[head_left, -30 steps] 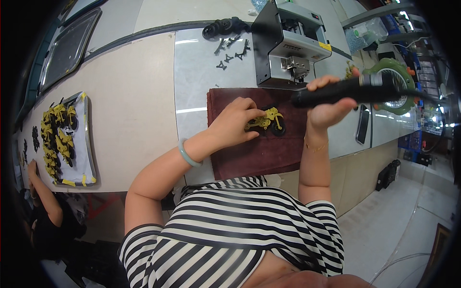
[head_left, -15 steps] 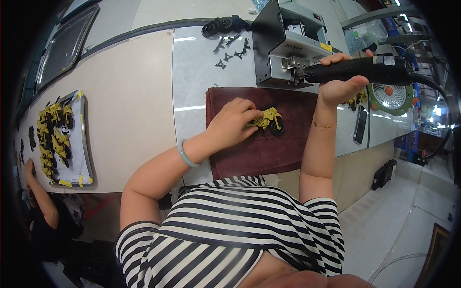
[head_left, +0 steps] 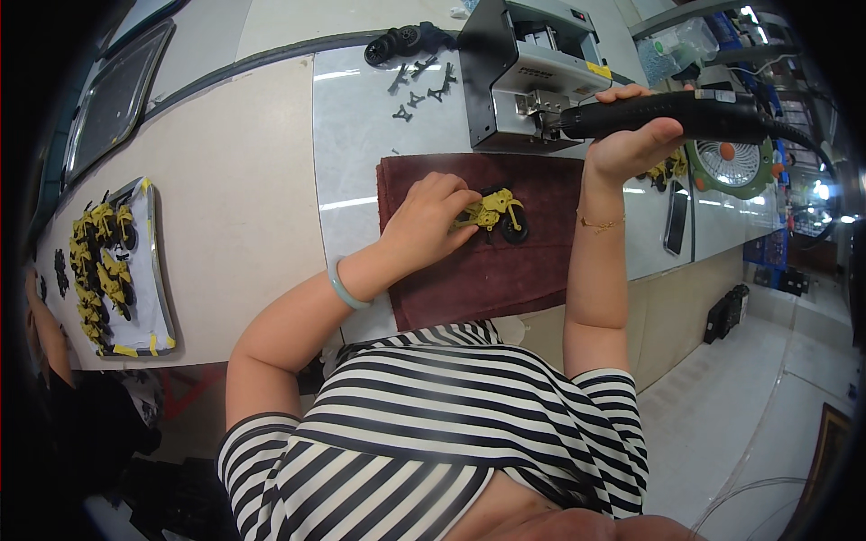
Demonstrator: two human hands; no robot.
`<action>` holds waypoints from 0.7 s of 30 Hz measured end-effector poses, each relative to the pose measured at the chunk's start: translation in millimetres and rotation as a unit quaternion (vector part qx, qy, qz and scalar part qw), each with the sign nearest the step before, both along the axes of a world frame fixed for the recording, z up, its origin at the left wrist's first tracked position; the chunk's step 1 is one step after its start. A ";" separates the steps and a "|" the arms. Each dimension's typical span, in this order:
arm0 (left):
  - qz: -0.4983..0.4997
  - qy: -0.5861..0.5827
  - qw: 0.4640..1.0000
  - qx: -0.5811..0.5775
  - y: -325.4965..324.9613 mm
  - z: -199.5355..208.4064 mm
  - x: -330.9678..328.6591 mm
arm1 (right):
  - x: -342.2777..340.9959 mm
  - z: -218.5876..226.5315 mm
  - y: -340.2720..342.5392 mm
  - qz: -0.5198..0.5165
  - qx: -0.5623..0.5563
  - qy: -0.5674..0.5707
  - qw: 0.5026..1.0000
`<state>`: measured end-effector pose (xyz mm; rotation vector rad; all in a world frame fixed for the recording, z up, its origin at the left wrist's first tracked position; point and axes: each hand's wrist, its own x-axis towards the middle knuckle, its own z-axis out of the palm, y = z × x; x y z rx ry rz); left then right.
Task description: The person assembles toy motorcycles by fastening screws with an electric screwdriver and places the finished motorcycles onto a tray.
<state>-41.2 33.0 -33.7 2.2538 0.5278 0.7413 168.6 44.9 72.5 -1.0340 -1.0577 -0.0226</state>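
Left hand (head_left: 426,218), half curled, pinches the rear of the bike (head_left: 496,213) on the cloth (head_left: 505,279), which spreads near and right. Right hand (head_left: 630,153), partly closed, holds the driver (head_left: 667,117) by the machine (head_left: 492,86). Tabletop (head_left: 234,207) stretches left to the tray (head_left: 168,279).

Bright, tabletop (head_left: 347,171) glare, dark bowed edges

Can't see rear of yellow toy motorcycle (head_left: 497,207), mid-frame, covered by left hand (head_left: 431,215). Can't make out black tool's (head_left: 667,117) tip against machine (head_left: 519,95), upper right. Can't read co-worker's hand (head_left: 35,290), dim at far left.
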 end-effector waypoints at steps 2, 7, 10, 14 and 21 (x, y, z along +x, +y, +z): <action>0.002 0.000 1.000 0.006 0.1 1.1 -0.5 | -2.2 1.2 -0.7 -0.010 0.000 -0.009 1.000; 0.004 -0.009 1.000 -0.009 -0.5 -1.7 -1.3 | -23.7 -0.6 -30.9 0.100 -0.080 0.065 0.990; 0.002 -0.012 1.000 -0.014 -0.2 -1.5 0.3 | -60.9 -7.4 -65.1 0.139 -0.093 0.117 0.979; 0.011 -0.023 1.000 -0.009 -0.3 -0.9 0.4 | -75.9 -25.2 -80.7 0.150 -0.093 0.117 0.977; 0.010 -0.028 0.999 -0.019 0.2 -1.5 2.0 | -75.8 -38.0 -83.1 0.156 -0.091 0.106 0.978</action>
